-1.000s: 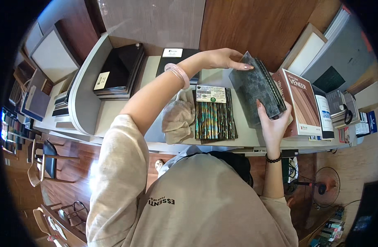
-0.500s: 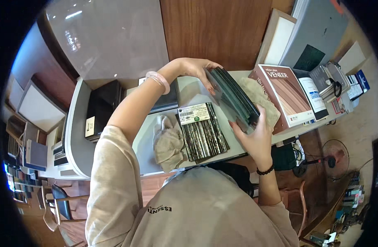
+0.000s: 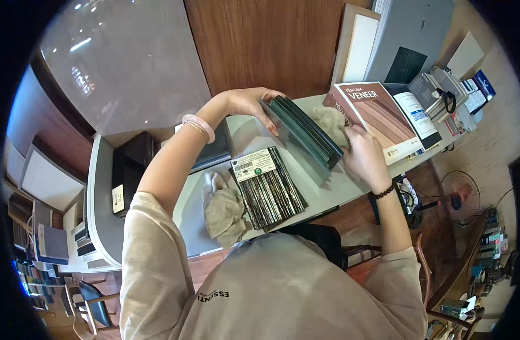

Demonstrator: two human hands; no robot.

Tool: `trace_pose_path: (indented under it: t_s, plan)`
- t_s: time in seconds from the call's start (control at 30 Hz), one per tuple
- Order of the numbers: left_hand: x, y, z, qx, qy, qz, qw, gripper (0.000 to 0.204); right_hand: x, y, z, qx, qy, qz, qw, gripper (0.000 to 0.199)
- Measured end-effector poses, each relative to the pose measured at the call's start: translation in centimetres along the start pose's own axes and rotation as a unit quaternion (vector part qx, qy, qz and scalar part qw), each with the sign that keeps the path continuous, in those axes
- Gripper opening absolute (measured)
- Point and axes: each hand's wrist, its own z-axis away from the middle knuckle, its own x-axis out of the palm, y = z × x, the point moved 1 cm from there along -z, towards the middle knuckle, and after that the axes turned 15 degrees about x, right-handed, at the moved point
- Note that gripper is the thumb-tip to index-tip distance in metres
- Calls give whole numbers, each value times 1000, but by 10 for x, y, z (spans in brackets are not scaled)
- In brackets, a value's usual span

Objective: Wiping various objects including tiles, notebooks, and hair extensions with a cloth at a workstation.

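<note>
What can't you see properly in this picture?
- Head view: the underside of the stack of dark sample sheets, hidden by the stack itself.
- The right hand fingertips, tucked behind the stack.
- The cloth behind it, mostly covered by the stack and book.
- Shelf items at the left rim, too small and bent.
</note>
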Motion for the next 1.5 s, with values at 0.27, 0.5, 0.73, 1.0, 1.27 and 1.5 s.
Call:
trace_pose_path:
  t_s: [0.27, 0.5, 0.73, 1.0, 1.27, 1.5]
  plan:
    - [-3, -3, 3, -14, 2, -6, 1000, 66, -87, 41, -39, 288, 159, -264, 907, 34]
    - [-3, -6, 5, -15, 11, 11, 1000, 66, -47, 27, 34, 161, 161, -208, 951, 55]
    - [-2, -2, 2, -10, 9, -10, 1000, 66, 13, -51, 74, 118, 42, -223, 967, 59]
    - [6, -15, -2, 22, 87, 11, 996, 63, 25, -38, 51, 120, 38, -212, 969, 43]
    - [-3, -19, -25, 22, 49, -3, 999, 61, 24, -32, 47, 205, -10, -333, 920, 43]
    - [-9, -36, -52, -8, 58, 52, 997, 51, 33, -15, 44, 254, -66, -451, 853, 40]
